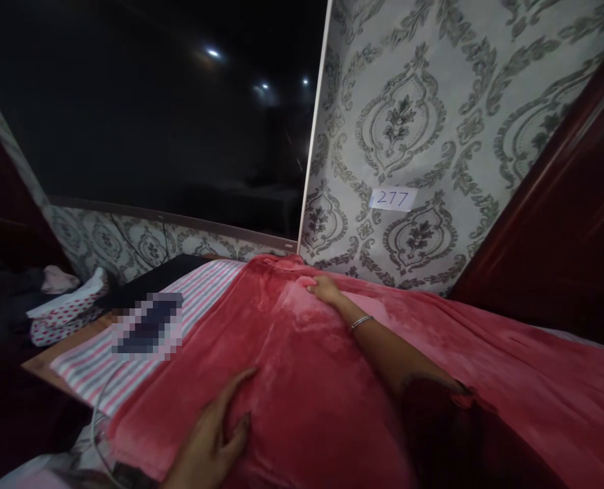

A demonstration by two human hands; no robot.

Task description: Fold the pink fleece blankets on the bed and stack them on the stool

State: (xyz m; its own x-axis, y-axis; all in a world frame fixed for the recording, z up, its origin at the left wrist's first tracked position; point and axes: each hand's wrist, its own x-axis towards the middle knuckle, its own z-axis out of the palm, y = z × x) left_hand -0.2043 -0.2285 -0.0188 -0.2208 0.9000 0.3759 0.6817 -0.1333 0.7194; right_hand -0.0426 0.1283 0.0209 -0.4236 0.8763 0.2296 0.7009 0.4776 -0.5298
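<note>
A red and pink plush blanket (pixel 327 394) is spread over a table, its nap showing lighter pink patches. My right hand (pixel 326 291) reaches to the far side by the wall, its fingers closed on a small fold of the blanket. A thin metal bangle (pixel 361 322) circles that wrist. Close to me, my left hand (pixel 212 435) rests over the near part of the blanket, thumb and fingers apart, holding nothing. Beneath the blanket's left edge, a white, pink and grey striped cloth (pixel 207 292) shows.
A pixelated dark object (pixel 149 326) lies on the striped cloth, and a pale cable (pixel 96 414) hangs over the near edge. A large dark television (pixel 179 122) stands behind. Polka-dot fabric (pixel 67 312) is piled left. A paper label (pixel 393 198) marked 277 is on the patterned wall.
</note>
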